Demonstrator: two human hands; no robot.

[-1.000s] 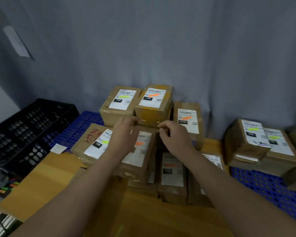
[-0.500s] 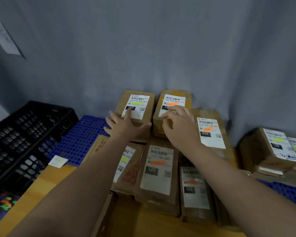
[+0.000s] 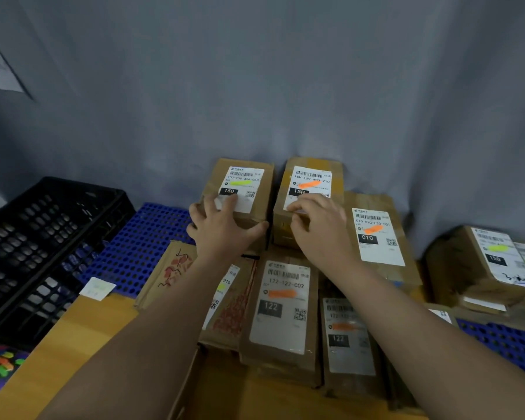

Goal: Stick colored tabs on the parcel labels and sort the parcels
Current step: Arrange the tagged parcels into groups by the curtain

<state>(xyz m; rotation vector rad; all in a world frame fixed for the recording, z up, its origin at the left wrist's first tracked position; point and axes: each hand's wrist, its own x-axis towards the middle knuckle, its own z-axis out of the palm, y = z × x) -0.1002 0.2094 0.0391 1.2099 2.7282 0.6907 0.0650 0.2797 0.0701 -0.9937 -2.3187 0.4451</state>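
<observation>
Head view is showing a grey curtain [image 3: 285,86] hanging behind the 15H parcel [image 3: 337,183], a black crate [image 3: 43,237] sitting far to its left, and a blue pallet [image 3: 140,253] lying between them. The 15H parcel is topping a pile on the bench [image 3: 73,344], just right of the 150 parcel [image 3: 264,192]. The right hand [image 3: 322,231] is gripping the 15H parcel's near edge with curled fingers; the left hand [image 3: 222,231] is resting spread and flat on the 150 parcel. An orange tab [image 3: 309,184] is marking the 15H label.
</observation>
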